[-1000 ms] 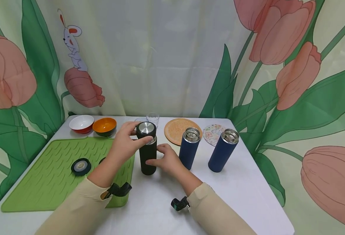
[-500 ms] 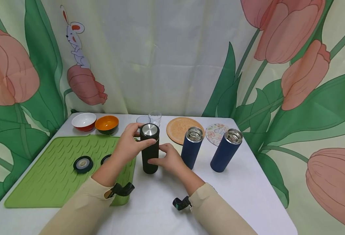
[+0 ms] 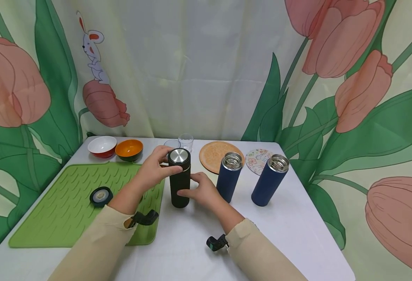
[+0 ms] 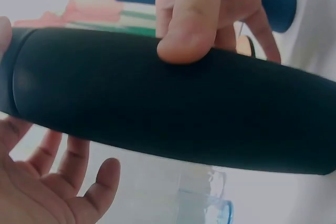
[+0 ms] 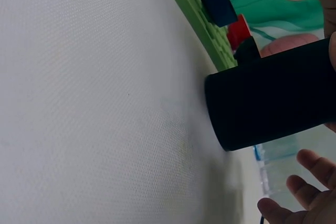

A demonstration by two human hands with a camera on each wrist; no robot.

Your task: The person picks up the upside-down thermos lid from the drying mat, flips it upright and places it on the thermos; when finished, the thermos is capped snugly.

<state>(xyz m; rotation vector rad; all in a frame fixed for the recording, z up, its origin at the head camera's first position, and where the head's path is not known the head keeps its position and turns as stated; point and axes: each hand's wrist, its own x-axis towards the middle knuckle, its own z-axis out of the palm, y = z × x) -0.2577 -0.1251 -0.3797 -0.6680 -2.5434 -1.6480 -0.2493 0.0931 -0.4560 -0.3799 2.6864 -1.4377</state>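
Note:
A black thermos stands upright on the white table between both hands. My left hand grips its black lid, which has a shiny metal top and sits on the neck. Lower down, my right hand holds the body between thumb and fingers. The left wrist view shows the thermos body lengthwise, the right thumb pressing on it. In the right wrist view, the thermos base meets the table. Two blue thermoses without lids stand to the right, steel necks bare.
A green drying mat lies at left, bearing a dark round lid. Behind are a white-and-red bowl, an orange bowl, clear glasses, a tan round board and a floral round mat.
The lid in my left hand has come down over the black thermos's neck, covering its steel rim. My left forearm now hides most of a second lid on the mat. The right hand keeps its hold.

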